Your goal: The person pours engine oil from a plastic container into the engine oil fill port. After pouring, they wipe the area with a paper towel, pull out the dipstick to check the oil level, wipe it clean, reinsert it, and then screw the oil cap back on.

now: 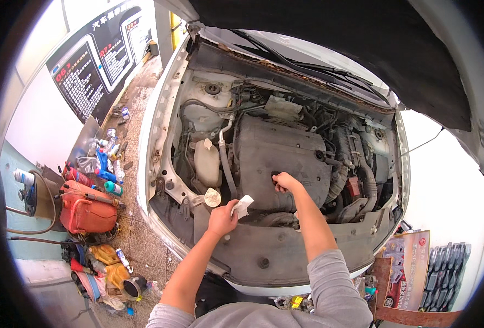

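Observation:
My left hand (222, 220) is closed on a white paper wipe (243, 206), held above the front edge of the engine bay. My right hand (285, 182) is over the grey, dusty engine cover (277, 145), its fingers curled together. A small dark spot shows at its fingertips, and what they hold, if anything, is too small to make out. To the left of the cover stands a pale plastic reservoir (207, 164) with a light cap. A round, cream-coloured filler cap (212, 197) sits close by my left hand.
The raised bonnet (362, 44) hangs over the bay's far right. On the floor at left are a red tank (89, 206), bottles (108, 164) and yellow cloths (113, 265). A sign panel (408, 262) stands at lower right. The bumper edge runs before me.

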`<action>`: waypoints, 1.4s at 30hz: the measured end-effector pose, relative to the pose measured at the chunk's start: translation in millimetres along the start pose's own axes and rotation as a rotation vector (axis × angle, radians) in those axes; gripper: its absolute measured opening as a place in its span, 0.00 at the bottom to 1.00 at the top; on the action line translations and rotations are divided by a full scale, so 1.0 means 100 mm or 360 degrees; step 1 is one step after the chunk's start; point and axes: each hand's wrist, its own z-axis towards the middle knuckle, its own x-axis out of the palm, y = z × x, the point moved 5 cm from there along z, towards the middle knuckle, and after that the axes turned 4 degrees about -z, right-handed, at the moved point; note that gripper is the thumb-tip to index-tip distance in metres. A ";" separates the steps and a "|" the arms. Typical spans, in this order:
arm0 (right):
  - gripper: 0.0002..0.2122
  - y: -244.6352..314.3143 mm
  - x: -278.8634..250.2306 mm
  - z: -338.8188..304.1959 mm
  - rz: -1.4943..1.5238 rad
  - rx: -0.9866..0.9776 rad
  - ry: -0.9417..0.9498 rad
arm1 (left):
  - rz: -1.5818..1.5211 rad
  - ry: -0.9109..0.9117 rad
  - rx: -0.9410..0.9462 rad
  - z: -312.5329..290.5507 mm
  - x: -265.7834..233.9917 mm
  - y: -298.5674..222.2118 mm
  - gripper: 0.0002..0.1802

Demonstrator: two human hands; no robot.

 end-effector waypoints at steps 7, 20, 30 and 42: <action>0.17 -0.04 0.10 -0.03 0.0203 -0.0266 -0.0147 | 0.0007 -0.0012 0.0021 0.00 0.01 0.00 0.21; 0.16 0.48 -0.12 -0.65 0.0172 -0.0636 -0.0300 | -0.0014 0.0029 -0.0005 0.00 0.03 0.03 0.20; 0.16 1.12 -0.67 -2.03 0.0121 -0.0979 -0.0732 | -0.0156 -0.0060 -0.0041 0.01 0.01 0.06 0.17; 0.14 1.90 -1.09 -4.34 0.0312 -0.1605 -0.1406 | -0.2393 0.0087 -0.1151 -0.80 -0.48 0.06 0.22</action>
